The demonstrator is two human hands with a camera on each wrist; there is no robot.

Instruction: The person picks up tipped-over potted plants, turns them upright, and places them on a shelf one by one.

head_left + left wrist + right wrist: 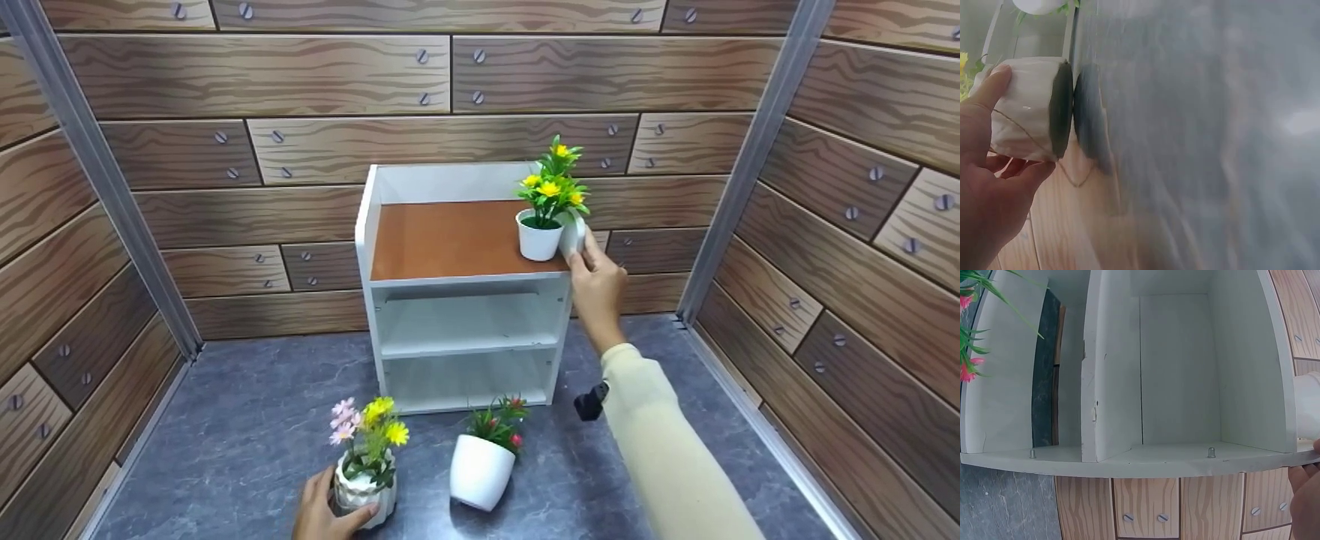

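My left hand (330, 510) holds a ribbed white flowerpot (367, 499) with pink and yellow flowers. In the left wrist view the dark base of this pot (1027, 107) is at or just above the glossy floor; I cannot tell if it touches. My right hand (600, 289) grips the right side panel of a small white shelf (469, 352), thumb inside and fingers outside. Right by that thumb, a white pot with yellow flowers (540, 240) stands on the shelf's brown top (442, 240). The right wrist view shows the fingers (1300, 481) against the panel's edge.
A smooth white pot with red flowers (480, 472) is on the floor in front of the shelf, seen tilted. Below the top are two open compartments. Wood-patterned walls (285, 75) enclose the dark marbled floor (255, 420) on three sides.
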